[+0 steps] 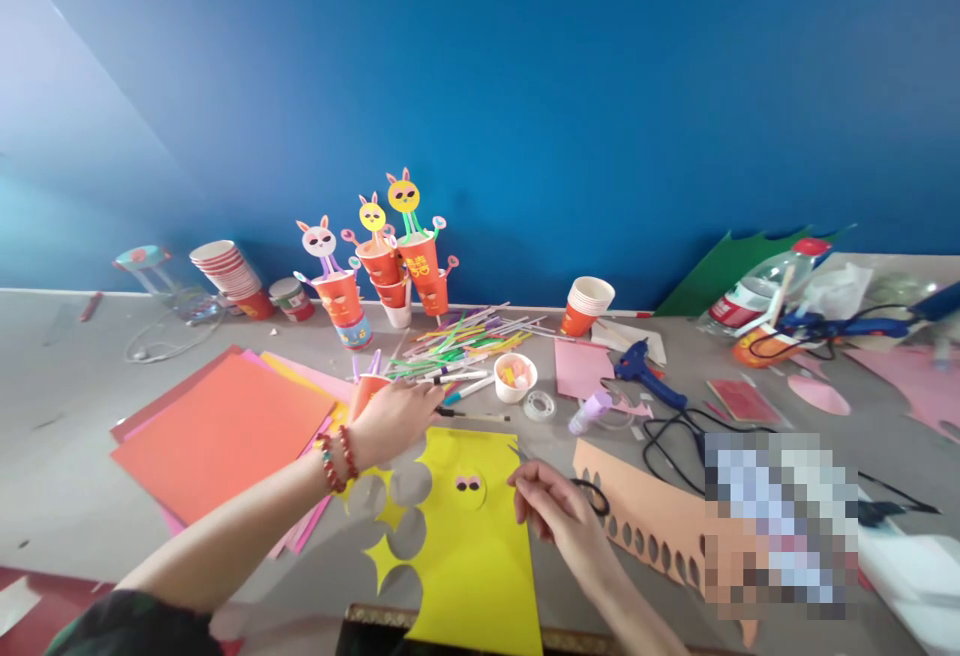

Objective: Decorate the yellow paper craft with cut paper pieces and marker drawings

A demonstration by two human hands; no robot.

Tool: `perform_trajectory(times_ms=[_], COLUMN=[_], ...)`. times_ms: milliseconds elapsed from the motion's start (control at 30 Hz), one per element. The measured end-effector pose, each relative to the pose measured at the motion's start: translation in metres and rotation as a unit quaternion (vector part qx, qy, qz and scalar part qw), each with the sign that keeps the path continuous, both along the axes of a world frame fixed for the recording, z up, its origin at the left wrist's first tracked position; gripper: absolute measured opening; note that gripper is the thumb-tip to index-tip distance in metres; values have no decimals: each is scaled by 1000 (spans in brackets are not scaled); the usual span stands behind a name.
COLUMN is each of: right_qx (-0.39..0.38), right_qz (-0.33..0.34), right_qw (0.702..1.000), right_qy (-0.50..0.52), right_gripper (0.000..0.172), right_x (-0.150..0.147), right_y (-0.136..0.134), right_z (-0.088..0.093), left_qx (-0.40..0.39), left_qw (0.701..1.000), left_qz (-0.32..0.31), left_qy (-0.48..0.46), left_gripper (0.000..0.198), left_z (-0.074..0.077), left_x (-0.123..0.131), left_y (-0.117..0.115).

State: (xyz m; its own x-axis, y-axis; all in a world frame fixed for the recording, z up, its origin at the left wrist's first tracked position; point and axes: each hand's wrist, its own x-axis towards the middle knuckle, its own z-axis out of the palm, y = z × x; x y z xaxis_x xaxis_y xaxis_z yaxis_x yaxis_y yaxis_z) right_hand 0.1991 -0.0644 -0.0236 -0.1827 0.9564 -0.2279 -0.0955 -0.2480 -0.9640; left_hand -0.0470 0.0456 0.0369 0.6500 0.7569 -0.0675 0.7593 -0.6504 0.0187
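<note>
My left hand, with a beaded bracelet on its wrist, reaches over the pens with fingers stretched out; a white marker lies at its fingertips. Beneath that hand stands a red paper cup, partly hidden. In front of me is a yellow sheet with round cut-outs along its left side. On it rests a yellow disc bearing two eyes. My right hand is curled at the sheet's right edge, fingertips together. Behind it shows a black loop, seemingly a scissor handle; whether the hand grips it is unclear.
Rabbit-faced cup figures stand near the blue wall. Coloured sticks, a small white cup and a tape roll lie ahead. Orange sheets are left; a blue glue gun and punched peach sheet are right.
</note>
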Motion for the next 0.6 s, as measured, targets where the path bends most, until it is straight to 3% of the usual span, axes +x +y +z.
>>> perform_trajectory(times_ms=[100, 233, 433, 600], right_qx=[6, 45, 33, 41], right_qz=[7, -23, -19, -46], right_qw=[999, 996, 997, 997], right_qy=[34, 69, 64, 51], right_gripper=[44, 46, 40, 37], right_x=[-13, -34, -39, -29], right_y=[2, 10, 26, 33], right_z=[2, 4, 7, 26], left_qx=[-44, -79, -123, -105], left_qw=[989, 976, 947, 964], left_qz=[17, -56, -19, 13], left_qy=[-139, -197, -296, -243], left_gripper=[20, 16, 15, 20], left_z=[8, -5, -22, -23], left_x=[0, 13, 18, 21], left_y=[-27, -53, -48, -46])
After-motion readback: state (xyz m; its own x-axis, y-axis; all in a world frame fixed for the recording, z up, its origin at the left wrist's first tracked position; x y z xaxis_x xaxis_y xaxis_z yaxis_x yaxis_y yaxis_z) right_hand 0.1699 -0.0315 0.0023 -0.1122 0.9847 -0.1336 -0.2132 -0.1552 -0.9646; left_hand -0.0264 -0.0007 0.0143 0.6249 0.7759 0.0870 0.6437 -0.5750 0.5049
